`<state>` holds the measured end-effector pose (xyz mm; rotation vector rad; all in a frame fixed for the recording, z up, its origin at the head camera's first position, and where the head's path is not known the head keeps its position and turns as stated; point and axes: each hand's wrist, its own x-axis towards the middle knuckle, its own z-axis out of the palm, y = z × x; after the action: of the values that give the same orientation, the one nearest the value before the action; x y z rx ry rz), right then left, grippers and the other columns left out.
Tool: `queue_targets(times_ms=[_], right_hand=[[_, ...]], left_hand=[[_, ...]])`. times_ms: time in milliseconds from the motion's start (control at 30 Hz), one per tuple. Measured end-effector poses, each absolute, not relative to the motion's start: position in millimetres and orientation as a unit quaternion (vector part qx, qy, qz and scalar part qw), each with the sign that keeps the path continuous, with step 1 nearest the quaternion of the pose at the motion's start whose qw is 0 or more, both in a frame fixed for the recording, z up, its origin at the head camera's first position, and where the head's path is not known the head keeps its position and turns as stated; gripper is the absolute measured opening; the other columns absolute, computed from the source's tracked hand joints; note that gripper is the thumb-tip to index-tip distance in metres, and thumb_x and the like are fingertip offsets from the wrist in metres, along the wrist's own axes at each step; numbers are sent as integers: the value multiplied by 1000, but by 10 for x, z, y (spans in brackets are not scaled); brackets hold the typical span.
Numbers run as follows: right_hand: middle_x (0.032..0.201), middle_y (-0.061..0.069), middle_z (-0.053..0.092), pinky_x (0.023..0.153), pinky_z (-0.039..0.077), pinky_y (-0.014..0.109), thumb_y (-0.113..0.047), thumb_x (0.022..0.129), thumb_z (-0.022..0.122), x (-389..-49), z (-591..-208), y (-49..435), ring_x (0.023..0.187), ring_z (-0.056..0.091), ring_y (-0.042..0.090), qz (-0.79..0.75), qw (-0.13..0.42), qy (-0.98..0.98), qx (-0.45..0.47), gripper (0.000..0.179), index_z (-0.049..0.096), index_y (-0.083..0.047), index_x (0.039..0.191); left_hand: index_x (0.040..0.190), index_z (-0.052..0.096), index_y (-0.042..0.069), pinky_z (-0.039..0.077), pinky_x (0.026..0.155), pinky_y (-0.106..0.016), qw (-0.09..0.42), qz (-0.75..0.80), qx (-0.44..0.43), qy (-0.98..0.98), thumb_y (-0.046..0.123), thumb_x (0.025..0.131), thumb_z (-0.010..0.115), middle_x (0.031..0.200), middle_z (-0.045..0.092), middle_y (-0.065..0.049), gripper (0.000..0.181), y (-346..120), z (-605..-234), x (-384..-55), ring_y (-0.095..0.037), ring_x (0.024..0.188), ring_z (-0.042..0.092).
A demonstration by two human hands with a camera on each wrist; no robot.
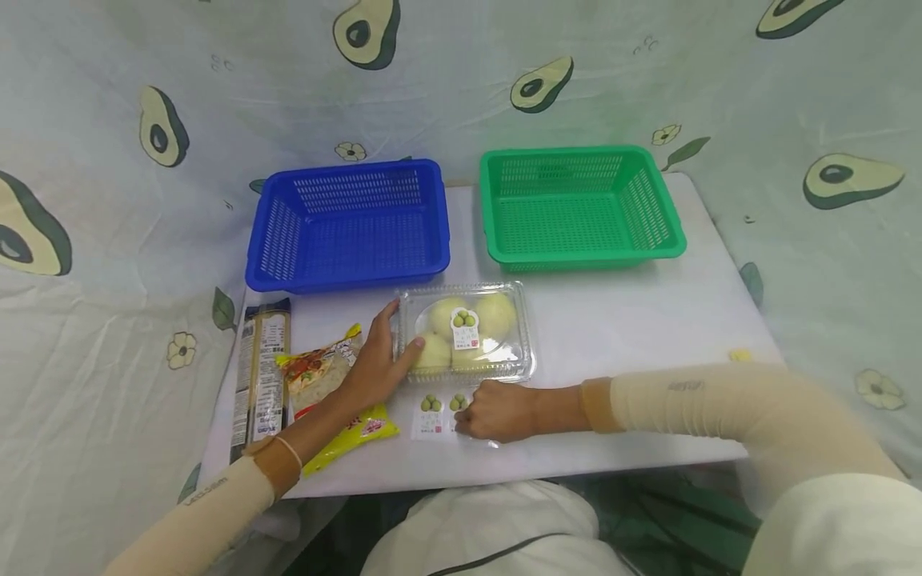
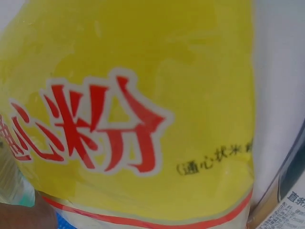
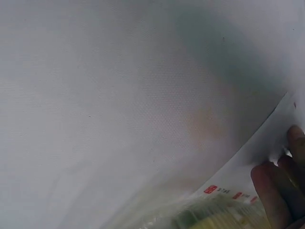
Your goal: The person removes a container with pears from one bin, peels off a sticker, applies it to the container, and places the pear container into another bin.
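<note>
A clear plastic clamshell box (image 1: 529,352) of pale green round fruits (image 1: 495,316) sits mid-table, a fruit label (image 1: 465,330) on its lid. My left hand (image 1: 378,364) rests at the box's left edge, its thumb on the lid and its index finger fairly straight along the side. Just in front lies a label sheet (image 1: 430,416) printed with green fruits. With curled fingers, my right hand (image 1: 499,412) pinches at this sheet's right part. The right wrist view shows fingertips (image 3: 269,191) against the white sheet (image 3: 252,152); their exact contact is partly hidden.
Below my left forearm lies a yellow bag of macaroni (image 1: 346,440), which fills the left wrist view. A long dark-and-white noodle packet (image 1: 270,376) lies left of it. A blue basket (image 1: 346,284) and a green basket (image 1: 583,260) stand behind. A small yellow piece (image 1: 739,354) lies far right.
</note>
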<state>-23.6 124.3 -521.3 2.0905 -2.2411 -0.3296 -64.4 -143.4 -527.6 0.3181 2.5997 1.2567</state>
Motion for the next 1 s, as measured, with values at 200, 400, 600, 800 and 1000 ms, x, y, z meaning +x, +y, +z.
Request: queue_targets(times_ms=[200,400,600,800,1000], right_hand=[[115,-15,84,52,53,24,-25,100,73,-215,-5235,1261,65,70,3,-130,70,-715,683,9,79,-25,107],[127,-11,83,59,57,22,-26,105,72,-183,-5263,1334,89,79,4,-155,76,-707,686,22,79,-22,125],[127,-9,84,58,56,24,-23,102,73,-214,-5259,1360,79,77,6,-129,44,-726,675,27,79,-23,128],[123,-8,84,56,55,26,-23,97,74,-209,-5255,1354,70,72,7,-125,40,-727,674,26,80,-23,123],[117,-10,85,57,56,26,-23,96,75,-197,-5264,1339,74,73,6,-140,61,-712,686,17,80,-21,113]], left_hand=[[179,5,18,56,108,-68,118,421,109,893,54,112,54,180,26,-23,90,-1440,-5270,-657,-46,137,60],[178,7,13,50,116,-70,116,429,109,889,51,112,56,181,24,-23,90,-1426,-5281,-667,-48,147,54],[179,5,17,52,114,-70,117,426,108,891,50,112,56,181,24,-24,90,-1439,-5262,-656,-47,144,55],[178,7,13,51,114,-70,114,431,107,889,50,112,57,182,23,-24,91,-1453,-5287,-638,-49,145,56],[178,8,11,50,116,-70,113,430,112,889,50,112,57,181,25,-24,90,-1440,-5288,-648,-49,147,54]])
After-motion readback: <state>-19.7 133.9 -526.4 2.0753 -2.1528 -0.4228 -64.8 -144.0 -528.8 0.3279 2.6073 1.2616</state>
